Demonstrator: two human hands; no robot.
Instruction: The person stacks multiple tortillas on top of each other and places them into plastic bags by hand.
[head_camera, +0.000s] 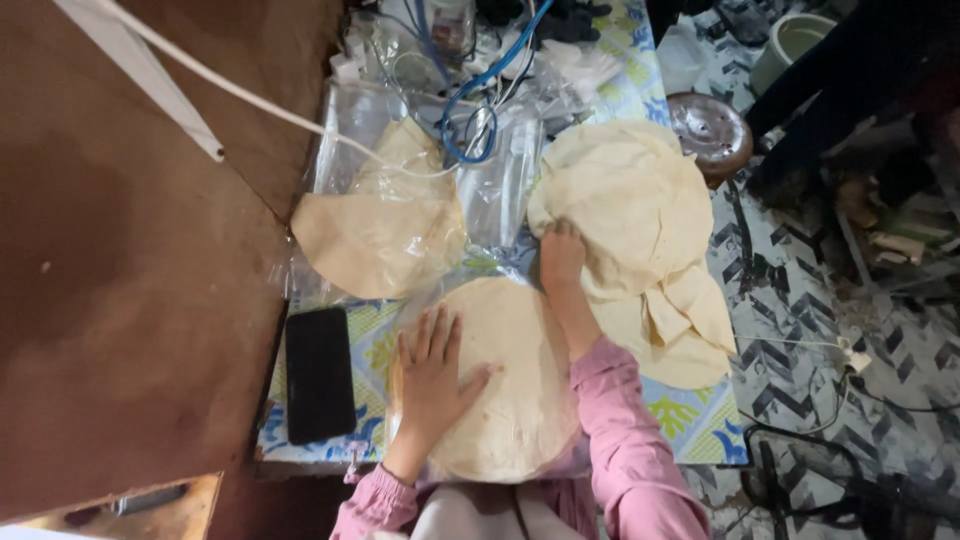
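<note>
Fingers (432, 335) of the left hand (432, 385) are spread flat, palm down, pressing the round flatbread (510, 400) nearest the body; nothing gripped. That flatbread sits inside a clear plastic bag (470, 270), directly under the palm and extending right and toward the body from the fingertips. It's round, so no real long axis.

Right hand (562, 258) reaches forward, fingers curled on the near-left edge of the loose flatbread stack (630, 200). Looks like a pinch on the top sheet, but can't tell for sure whether it's a grip or just contact. Stack runs away from that hand up and to the right, with folded sheets spilling toward the body on the right side.

Key relation: bagged flatbread and stack lie just beside each other, right hand bridging the gap; right hand nearer the stack, left nearer the bag.

Another bagged flatbread (380, 225) lies further left. Black phone (320, 372) lies left of the left hand, apart from it. White cord (250, 95) and blue cable (480, 90) cross the back.
</note>
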